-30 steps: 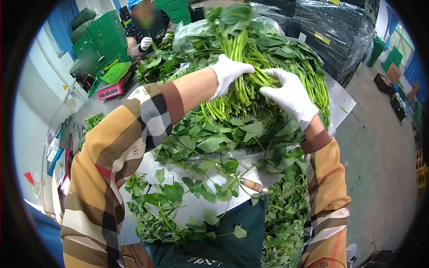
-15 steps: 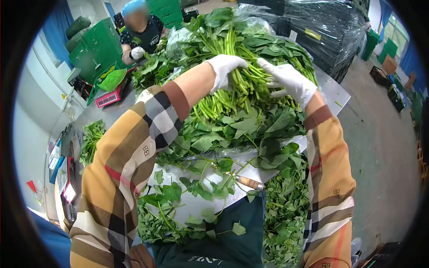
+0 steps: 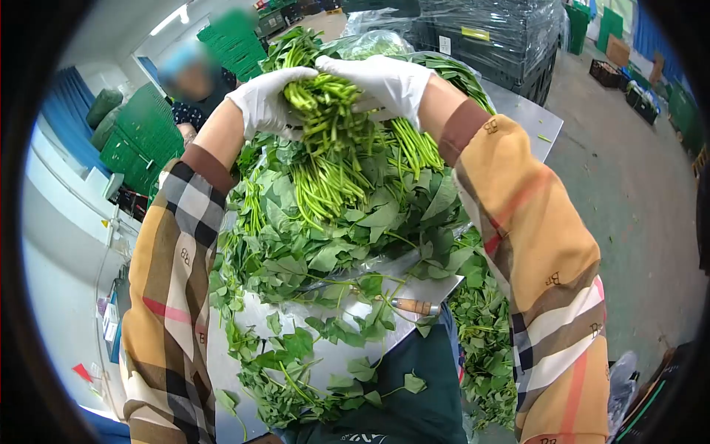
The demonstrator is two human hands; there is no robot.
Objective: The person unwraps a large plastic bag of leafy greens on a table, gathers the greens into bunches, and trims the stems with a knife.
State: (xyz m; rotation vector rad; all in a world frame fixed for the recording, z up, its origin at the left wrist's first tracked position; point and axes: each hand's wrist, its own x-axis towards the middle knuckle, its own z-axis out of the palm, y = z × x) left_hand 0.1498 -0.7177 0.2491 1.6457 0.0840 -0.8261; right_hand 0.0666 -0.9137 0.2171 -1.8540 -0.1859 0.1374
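Observation:
Both hands wear white gloves. My left hand (image 3: 268, 102) is wrapped round the left side of a thick bunch of green stems (image 3: 325, 107), whose cut ends point toward me. Against the right side of the same bunch presses my right hand (image 3: 384, 83), its fingers curled over the top. Below the bunch lie more stems (image 3: 325, 189) and a wide heap of leafy greens (image 3: 377, 218). A wooden-handled tool (image 3: 416, 305) rests on the metal table (image 3: 259, 314) among loose leaves; its other end is hidden by leaves.
Across the table at the upper left is a co-worker (image 3: 194, 89) in a blue cap. Green crates (image 3: 137, 140) stand behind at the left, and dark crates in plastic wrap (image 3: 488, 44) at the back. More leafy greens (image 3: 481, 340) lie low beside my apron.
Both hands have moved left with the stems, which are now gathered into a compact bunch between them. My right hand has gone from spread fingers to gripping. The view has shifted.

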